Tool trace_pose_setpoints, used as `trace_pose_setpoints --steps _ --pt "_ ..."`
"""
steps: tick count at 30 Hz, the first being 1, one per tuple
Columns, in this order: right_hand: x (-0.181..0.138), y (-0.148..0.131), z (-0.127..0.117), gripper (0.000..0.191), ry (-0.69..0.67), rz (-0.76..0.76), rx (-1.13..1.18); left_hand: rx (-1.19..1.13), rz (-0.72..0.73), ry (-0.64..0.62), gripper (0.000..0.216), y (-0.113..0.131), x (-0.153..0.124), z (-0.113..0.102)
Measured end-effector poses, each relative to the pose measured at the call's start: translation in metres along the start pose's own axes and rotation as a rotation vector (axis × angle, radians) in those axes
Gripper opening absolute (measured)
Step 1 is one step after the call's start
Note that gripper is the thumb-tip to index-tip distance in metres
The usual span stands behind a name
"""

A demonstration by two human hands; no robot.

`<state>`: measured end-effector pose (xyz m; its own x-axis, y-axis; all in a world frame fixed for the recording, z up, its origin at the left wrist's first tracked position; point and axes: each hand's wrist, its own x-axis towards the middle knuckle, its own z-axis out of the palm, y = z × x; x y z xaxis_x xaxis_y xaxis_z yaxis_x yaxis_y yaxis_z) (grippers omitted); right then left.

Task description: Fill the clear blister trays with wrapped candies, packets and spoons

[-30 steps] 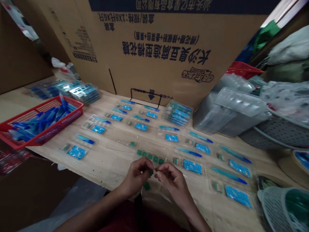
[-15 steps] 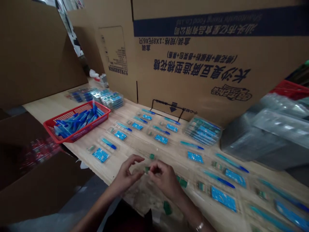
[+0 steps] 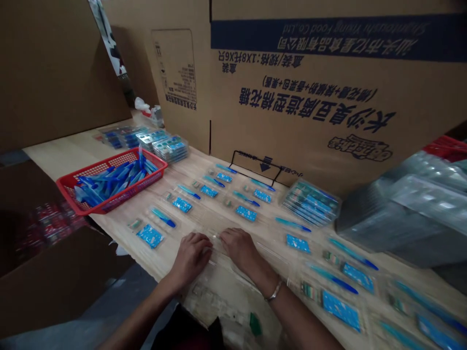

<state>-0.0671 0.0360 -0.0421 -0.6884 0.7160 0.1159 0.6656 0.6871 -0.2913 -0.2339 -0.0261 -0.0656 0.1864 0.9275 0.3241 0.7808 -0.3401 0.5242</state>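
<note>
My left hand (image 3: 192,253) is over the near middle of the table, its fingers curled down. My right hand (image 3: 239,247) lies close beside it, fingers bent and pressed together. Both hands are at clear plastic trays (image 3: 233,270) that lie on the wood; what their fingertips hold, if anything, is hidden. A small green piece (image 3: 255,324) lies in the clear plastic near my body. Around the hands lie clear trays with blue pens (image 3: 164,217) and blue patterned cards (image 3: 150,236). Some also hold small striped green-and-white pieces (image 3: 309,290).
A red basket (image 3: 109,206) of blue pens stands at the left table edge. Filled clear packs (image 3: 170,148) are stacked behind it, and another stack (image 3: 310,201) stands back right. Empty clear trays (image 3: 401,214) are piled at right. A large cardboard box (image 3: 292,126) walls off the back.
Both hands have moved slightly forward, and their fingers have curled down. The green pieces that were at and near the hands are out of sight, except the one near my body.
</note>
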Motion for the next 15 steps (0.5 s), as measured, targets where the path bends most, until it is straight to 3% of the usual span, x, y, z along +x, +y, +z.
trace_pose_setpoints --steps 5,9,12,15 --pt "-0.014 -0.009 -0.013 0.014 0.026 0.005 -0.015 0.026 0.024 -0.028 0.016 0.004 0.001 -0.003" --pt "-0.083 -0.001 -0.034 0.016 0.227 0.151 0.131 0.058 0.035 -0.053 0.017 0.007 0.001 -0.002" --pt "-0.139 -0.008 -0.039 0.017 0.043 0.250 0.313 0.107 0.054 -0.058 0.017 0.007 0.002 0.000" --pt "-0.167 -0.024 -0.030 0.022 -0.140 0.281 0.344 0.101 0.111 0.056 0.015 0.008 0.000 0.000"
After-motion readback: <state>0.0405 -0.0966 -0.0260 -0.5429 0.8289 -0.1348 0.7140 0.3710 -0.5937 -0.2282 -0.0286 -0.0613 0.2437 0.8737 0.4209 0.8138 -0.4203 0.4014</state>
